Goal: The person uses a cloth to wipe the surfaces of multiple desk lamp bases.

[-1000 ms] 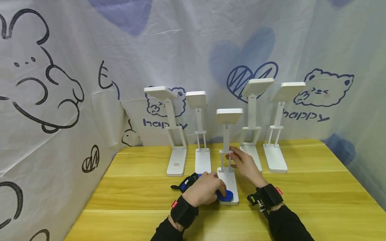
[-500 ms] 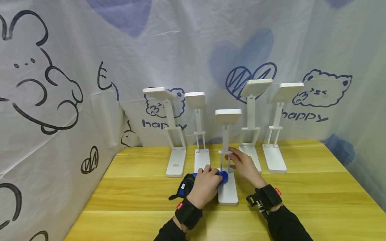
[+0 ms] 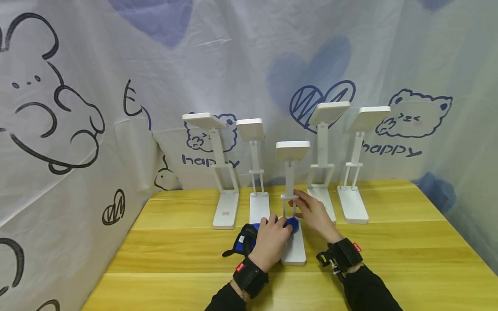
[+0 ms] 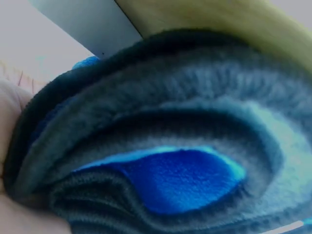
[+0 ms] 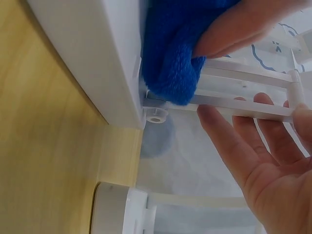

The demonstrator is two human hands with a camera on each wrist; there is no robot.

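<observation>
In the head view a white folding stand (image 3: 293,151) with a flat top plate stands upright at the front middle of the table. My left hand (image 3: 269,242) grips a blue plush cloth (image 3: 292,224) with black ribbed edging and presses it on the base, close to the foot of the posts. The black edging (image 4: 204,73) bulges around a blue pocket in the left wrist view. My right hand (image 3: 317,216) holds the stand's posts (image 5: 253,109) from the right, thumb near the upper joint and fingers around behind. Part of the cloth lies hidden under my left hand.
Several similar white stands rise behind: two at the left, a tall stand (image 3: 225,209) and a shorter stand (image 3: 250,129), and two at the right, a stand (image 3: 328,113) and another stand (image 3: 353,205). A printed curtain (image 3: 241,65) hangs behind the wooden table (image 3: 175,259).
My left hand has slid the cloth from the front of the base back toward the posts, then slightly right. My right hand stays on the posts.
</observation>
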